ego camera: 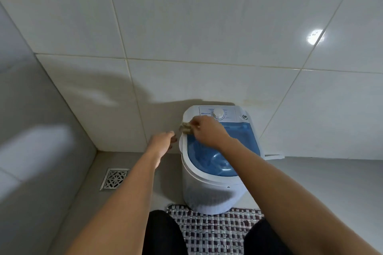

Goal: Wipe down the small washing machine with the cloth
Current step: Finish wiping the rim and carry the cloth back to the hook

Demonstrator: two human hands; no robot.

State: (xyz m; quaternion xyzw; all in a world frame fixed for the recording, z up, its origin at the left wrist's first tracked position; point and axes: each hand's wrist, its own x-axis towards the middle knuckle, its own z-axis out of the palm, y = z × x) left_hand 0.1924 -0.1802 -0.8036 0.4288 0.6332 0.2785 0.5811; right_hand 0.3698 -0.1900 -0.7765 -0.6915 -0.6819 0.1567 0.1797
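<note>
The small white washing machine stands against the tiled wall, with a blue translucent lid and a white dial on its rear panel. My right hand reaches across the lid and presses a small bunched beige cloth onto the machine's upper left rim. My left hand hovers just left of the machine beside that rim, fingers loosely apart and holding nothing; it does not appear to touch the machine.
A metal floor drain lies in the grey floor to the left. A checked woven mat sits in front of the machine, between my dark-clothed knees. Tiled walls close in behind and on the left. A white hose runs right of the machine.
</note>
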